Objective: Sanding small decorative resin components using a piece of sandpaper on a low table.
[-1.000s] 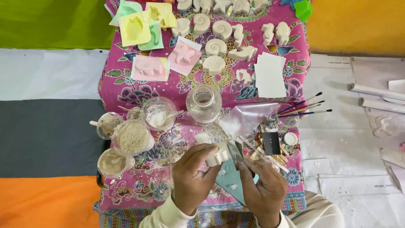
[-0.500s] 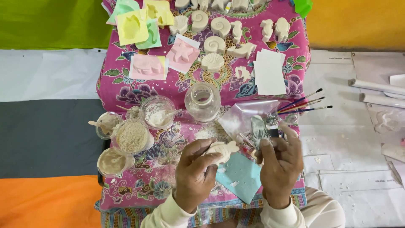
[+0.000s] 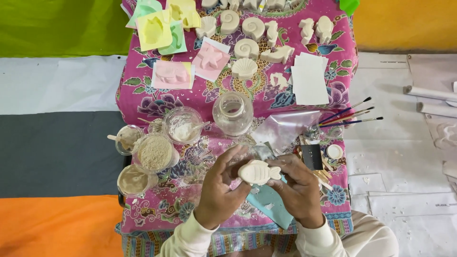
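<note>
Left hand (image 3: pixel 220 192) and right hand (image 3: pixel 299 190) both grasp a white plaster fish (image 3: pixel 258 172) at tabletop (image 3: pixel 143 95) centre. Powder cups (image 3: pixel 154 152) sit at 9 o'clock, glass jar (image 3: pixel 233 113) at 12, paintbrushes (image 3: pixel 352 115) at 2. Risk: fingertip grip only; a slip could drop and chip the cast.

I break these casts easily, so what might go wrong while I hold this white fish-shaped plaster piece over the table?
The white fish-shaped plaster cast sits only in the fingertips of the left hand and right hand; a slip might chip its thin tail. Below lies a clear glass jar and open plastic cups of powder, which a dropped cast or a moving elbow might tip onto the pink patterned cloth.
</note>
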